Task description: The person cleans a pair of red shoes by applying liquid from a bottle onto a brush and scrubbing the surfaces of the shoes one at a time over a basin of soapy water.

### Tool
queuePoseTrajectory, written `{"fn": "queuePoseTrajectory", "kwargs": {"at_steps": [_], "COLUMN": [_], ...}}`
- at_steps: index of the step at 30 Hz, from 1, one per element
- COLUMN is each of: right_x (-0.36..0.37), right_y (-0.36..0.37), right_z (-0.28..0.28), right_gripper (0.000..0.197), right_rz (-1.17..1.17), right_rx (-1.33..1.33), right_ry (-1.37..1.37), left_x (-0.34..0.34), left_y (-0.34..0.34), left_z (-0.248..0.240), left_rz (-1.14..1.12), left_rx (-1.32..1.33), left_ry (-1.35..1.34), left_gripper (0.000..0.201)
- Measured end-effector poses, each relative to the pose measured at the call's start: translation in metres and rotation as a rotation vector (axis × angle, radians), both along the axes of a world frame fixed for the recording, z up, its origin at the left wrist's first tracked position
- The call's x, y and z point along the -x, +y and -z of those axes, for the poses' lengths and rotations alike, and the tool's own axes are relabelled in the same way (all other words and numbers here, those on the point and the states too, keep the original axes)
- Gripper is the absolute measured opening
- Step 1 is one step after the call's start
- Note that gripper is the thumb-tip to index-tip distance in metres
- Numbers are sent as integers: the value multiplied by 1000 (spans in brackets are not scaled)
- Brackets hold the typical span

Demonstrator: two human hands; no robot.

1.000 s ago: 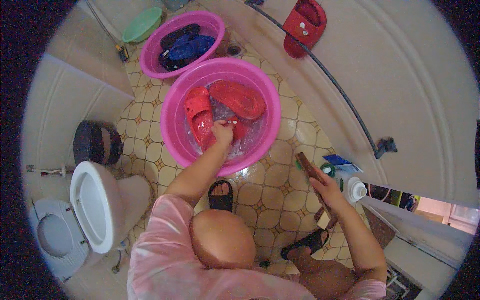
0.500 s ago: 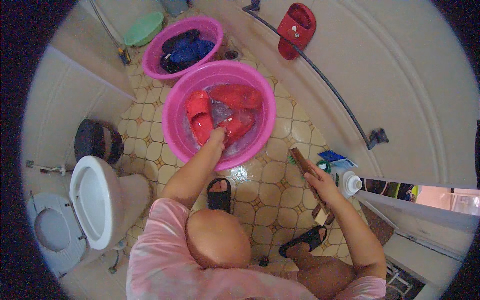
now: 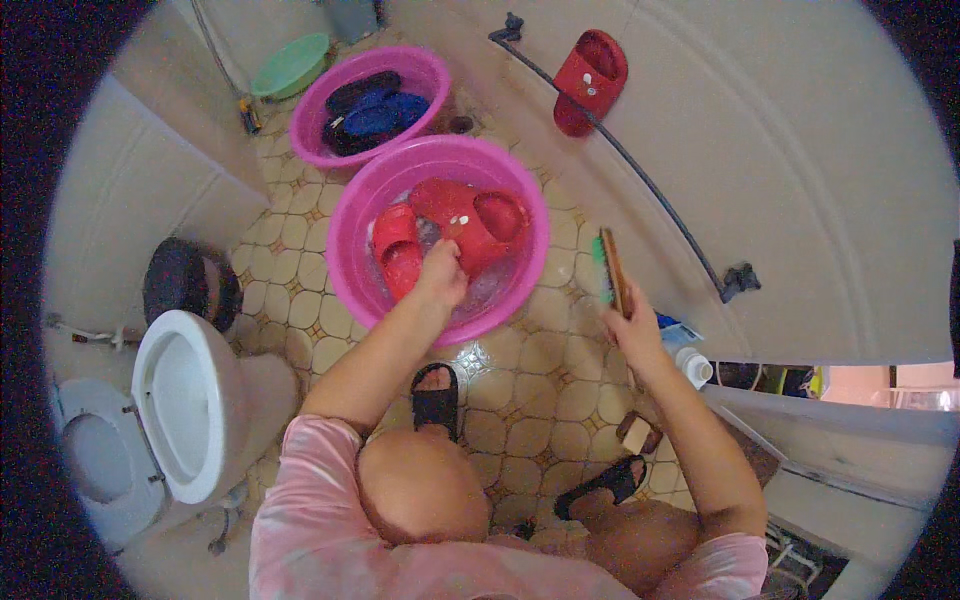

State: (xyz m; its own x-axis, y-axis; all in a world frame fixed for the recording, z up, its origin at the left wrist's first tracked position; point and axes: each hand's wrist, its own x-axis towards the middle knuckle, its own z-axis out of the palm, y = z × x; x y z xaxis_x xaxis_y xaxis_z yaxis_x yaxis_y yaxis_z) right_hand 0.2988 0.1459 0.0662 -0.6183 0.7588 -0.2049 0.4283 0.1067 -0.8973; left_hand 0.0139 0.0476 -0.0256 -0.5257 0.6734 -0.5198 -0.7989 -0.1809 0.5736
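A pink basin [image 3: 520,190] of water sits on the tiled floor and holds three red slippers. My left hand [image 3: 441,273] reaches into it and grips one red slipper [image 3: 470,225] near its heel. Another red slipper [image 3: 396,250] lies beside it at the left. My right hand [image 3: 630,325] is raised to the right of the basin, shut on a wooden scrub brush [image 3: 608,270] with green bristles, held upright.
A second pink basin [image 3: 425,72] behind holds dark blue and black slippers. A green bowl [image 3: 292,62] lies farther back. One red slipper [image 3: 590,68] rests on the bathtub rim. A toilet [image 3: 180,410] stands at the left, bottles [image 3: 690,360] at the right.
My left hand has taken hold of a red slipper and shifted it in the basin. My right hand has lifted the brush higher and closer to the basin.
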Motion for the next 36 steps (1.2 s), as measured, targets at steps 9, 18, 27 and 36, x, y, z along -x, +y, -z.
{"fn": "queuePoseTrajectory", "kwargs": {"at_steps": [9,18,27,36], "right_x": [54,30,79,134], "right_y": [-11,29,84,147], "right_z": [-82,-72,34,120], "right_gripper": [60,59,48,37], "right_rz": [216,324,304,513], "right_rx": [-137,-448,-437,-480], "right_ry": [241,-241,-176,-68], "left_x": [-90,-137,-118,-112], "left_y": [39,29,2,-1], "left_z": [-80,-13,16,26], "left_rz": [359,670,741,924], "left_rx": [-467,-11,-79,-107], "left_ry": [53,164,-49,-8], "left_gripper": [44,27,9,10]}}
